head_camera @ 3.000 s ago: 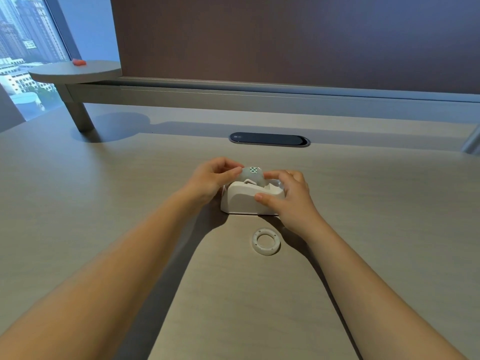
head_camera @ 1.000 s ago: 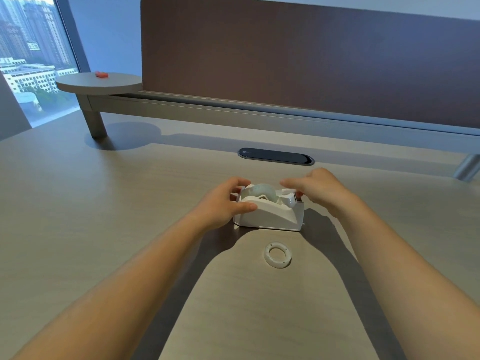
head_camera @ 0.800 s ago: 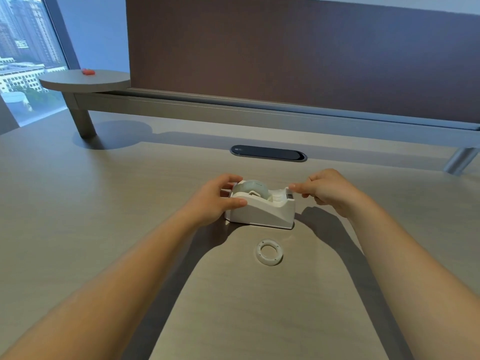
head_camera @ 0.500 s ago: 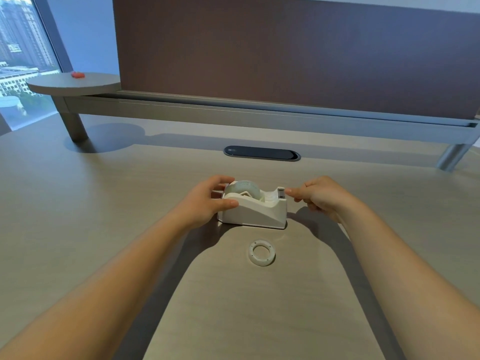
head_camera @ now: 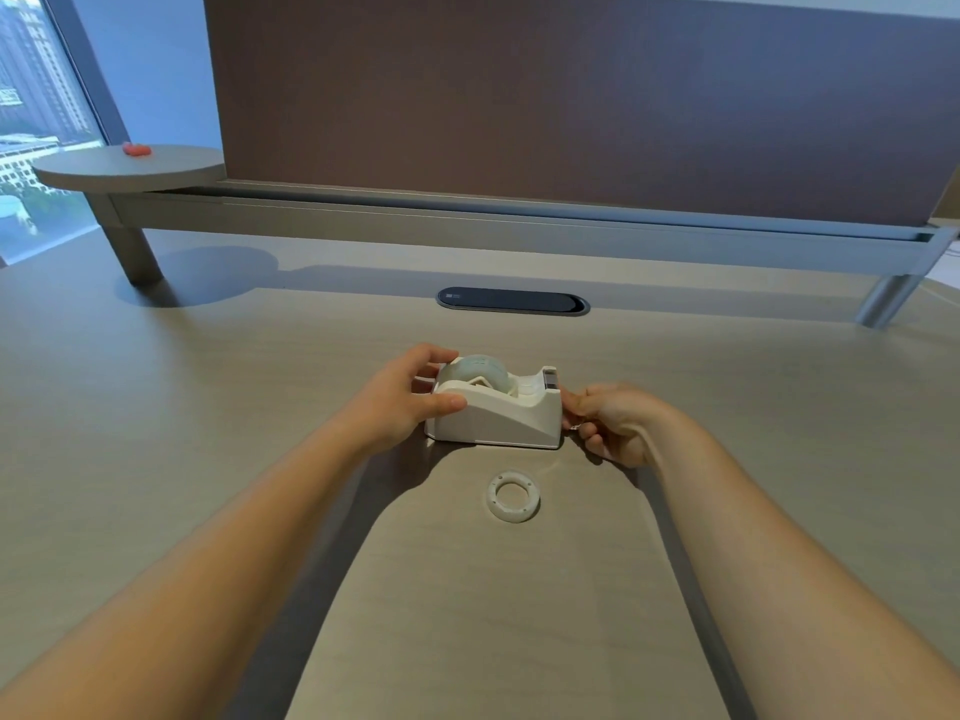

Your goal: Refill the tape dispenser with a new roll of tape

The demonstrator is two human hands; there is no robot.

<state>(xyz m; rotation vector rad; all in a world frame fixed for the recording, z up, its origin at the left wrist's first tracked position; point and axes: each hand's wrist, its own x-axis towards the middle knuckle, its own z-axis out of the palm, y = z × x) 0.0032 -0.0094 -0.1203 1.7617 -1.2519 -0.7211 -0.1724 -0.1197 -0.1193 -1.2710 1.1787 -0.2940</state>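
Note:
A white tape dispenser (head_camera: 498, 420) stands on the wooden desk at the centre. A pale roll of tape (head_camera: 475, 372) sits in its cradle, and a strip runs to the cutter (head_camera: 549, 379) at its right end. My left hand (head_camera: 402, 400) grips the dispenser's left end, thumb on the near side, fingers behind. My right hand (head_camera: 613, 420) is just right of the cutter, thumb and forefinger pinched on the tape's free end, low beside the dispenser. An empty white tape core (head_camera: 513, 497) lies flat on the desk in front of the dispenser.
A dark oval cable grommet (head_camera: 513, 301) is set in the desk behind the dispenser. A brown partition (head_camera: 571, 96) on a grey rail closes the back. A round side shelf (head_camera: 130, 168) with a small red object (head_camera: 136, 149) is at far left.
My right hand has drawn the tape end past the cutter and dropped down beside the dispenser's right end. My left hand keeps its hold on the dispenser.

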